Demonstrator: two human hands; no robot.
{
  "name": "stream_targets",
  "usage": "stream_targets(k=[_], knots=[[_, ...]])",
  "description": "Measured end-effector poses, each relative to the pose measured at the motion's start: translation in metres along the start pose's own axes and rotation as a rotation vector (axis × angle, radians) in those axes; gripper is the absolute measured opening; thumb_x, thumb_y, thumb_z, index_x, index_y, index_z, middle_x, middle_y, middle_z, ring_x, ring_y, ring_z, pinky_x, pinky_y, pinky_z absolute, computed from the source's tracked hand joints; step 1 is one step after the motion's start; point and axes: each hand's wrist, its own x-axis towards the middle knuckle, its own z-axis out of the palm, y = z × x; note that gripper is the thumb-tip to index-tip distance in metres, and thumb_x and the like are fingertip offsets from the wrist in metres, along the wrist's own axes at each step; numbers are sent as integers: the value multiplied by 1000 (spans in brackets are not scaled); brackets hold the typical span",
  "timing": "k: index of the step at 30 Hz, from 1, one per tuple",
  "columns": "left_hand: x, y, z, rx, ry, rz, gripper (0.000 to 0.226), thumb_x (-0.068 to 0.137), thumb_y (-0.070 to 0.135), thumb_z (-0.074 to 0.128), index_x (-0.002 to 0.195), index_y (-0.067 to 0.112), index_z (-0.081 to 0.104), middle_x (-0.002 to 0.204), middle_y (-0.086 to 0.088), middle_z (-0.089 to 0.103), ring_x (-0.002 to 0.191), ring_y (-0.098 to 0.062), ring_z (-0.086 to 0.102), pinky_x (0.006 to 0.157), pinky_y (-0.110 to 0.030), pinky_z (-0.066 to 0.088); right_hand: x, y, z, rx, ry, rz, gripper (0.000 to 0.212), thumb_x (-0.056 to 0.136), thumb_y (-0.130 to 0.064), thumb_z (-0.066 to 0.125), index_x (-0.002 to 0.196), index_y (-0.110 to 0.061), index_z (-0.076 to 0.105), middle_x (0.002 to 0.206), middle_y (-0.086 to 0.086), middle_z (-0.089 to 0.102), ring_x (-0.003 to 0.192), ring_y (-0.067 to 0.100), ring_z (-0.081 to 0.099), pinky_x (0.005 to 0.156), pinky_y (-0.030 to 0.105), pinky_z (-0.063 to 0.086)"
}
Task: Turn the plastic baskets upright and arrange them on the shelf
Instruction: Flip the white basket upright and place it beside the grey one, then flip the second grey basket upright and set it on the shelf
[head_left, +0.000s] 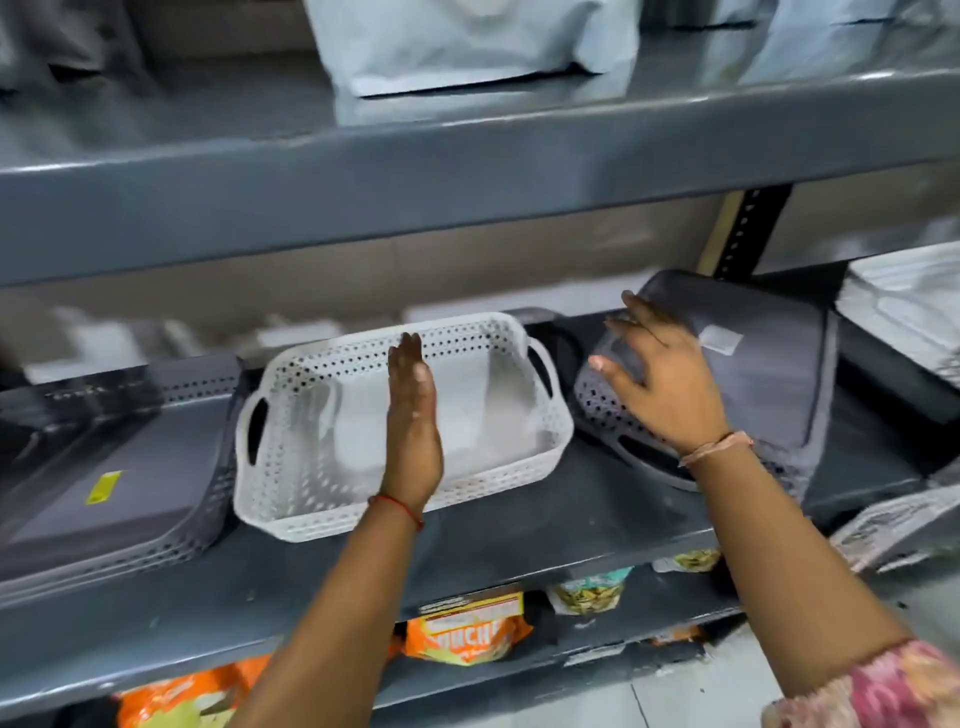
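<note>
A white perforated plastic basket (291, 467) stands upright in the middle of the grey metal shelf (519, 525). My left hand (413, 426) hovers flat and open above its inside, holding nothing. To the right, a dark grey basket (769, 384) lies upside down and tilted, its solid base facing up with a small label on it. My right hand (660, 384) rests on its left corner with fingers spread. At the left a third dark grey basket (104, 493) is also upside down, bearing a yellow sticker.
A shelf board above (467, 176) carries pale plastic bags (467, 41). Silver packets (904, 317) sit at the far right. Orange snack packs (467, 634) fill the shelf below. A slotted upright post (748, 228) stands behind the tilted basket.
</note>
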Motion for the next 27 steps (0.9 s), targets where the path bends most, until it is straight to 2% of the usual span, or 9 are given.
stream_targets(k=[3, 6, 8, 10, 13, 16, 20, 23, 27], knots=[[-26, 0, 65, 179, 49, 108, 54, 94, 30, 28, 144, 18, 11, 148, 15, 2, 143, -6, -8, 117, -21, -1, -7, 43, -23, -26, -19, 44, 43, 84, -30, 63, 116, -2, 59, 138, 22, 47, 131, 35, 39, 112, 47, 29], [-62, 2, 134, 188, 97, 112, 62, 88, 32, 35, 142, 17, 7, 152, 6, 2, 141, -7, -8, 115, -14, -5, -15, 89, -41, 28, -27, 121, 43, 85, -30, 61, 117, -2, 58, 138, 22, 47, 134, 34, 36, 112, 51, 26], [-81, 3, 177, 126, 93, 17, 69, 87, 38, 40, 143, 18, 6, 155, 4, -2, 140, -4, -9, 114, -12, -7, -17, 119, -48, 71, -18, 166, 44, 85, -30, 61, 121, -4, 56, 139, 21, 46, 135, 32, 34, 113, 49, 24], [-92, 3, 214, 71, 78, -110, 75, 89, 38, 47, 145, 12, 4, 157, -3, -5, 140, -3, -9, 116, -21, -7, -17, 146, -50, 120, -5, 203, 47, 85, -29, 62, 124, -5, 54, 141, 21, 43, 136, 31, 32, 114, 47, 24], [-88, 6, 250, -13, 69, -331, 83, 88, 36, 51, 145, 7, -2, 158, -8, -9, 144, -11, -8, 117, -25, -6, -15, 179, -47, 203, -4, 281, 54, 84, -30, 62, 131, -7, 46, 149, 18, 32, 142, 29, 20, 117, 45, 16], [-78, 4, 266, -2, 92, -381, 91, 84, 34, 58, 145, 5, -2, 158, -10, -6, 146, -18, -6, 120, -31, -3, -13, 207, -40, 282, 43, 388, 61, 86, -32, 59, 138, -9, 36, 155, 16, 17, 145, 26, 8, 119, 39, 6], [-64, -10, 257, 8, 84, -366, 91, 83, 20, 62, 145, 8, -2, 158, -9, -4, 146, -19, -3, 121, -35, -2, -17, 226, -33, 590, 150, 606, 71, 87, -30, 58, 144, -14, 18, 157, 8, -7, 143, 13, 0, 117, 29, 7], [-45, -24, 234, -15, 63, -336, 79, 82, 6, 59, 145, 7, 11, 157, -11, 14, 145, -25, 14, 120, -46, 14, -23, 235, -27, 754, 208, 732, 73, 91, -30, 52, 145, -14, 7, 158, 4, -5, 144, 12, 3, 117, 29, 7], [-27, -30, 206, -85, 30, -370, 70, 82, -3, 51, 144, 7, 20, 156, -9, 22, 143, -26, 21, 117, -49, 21, -31, 246, -12, 810, 224, 801, 64, 94, -35, 42, 145, -13, 11, 157, 8, 11, 143, 17, 14, 119, 36, 12]])
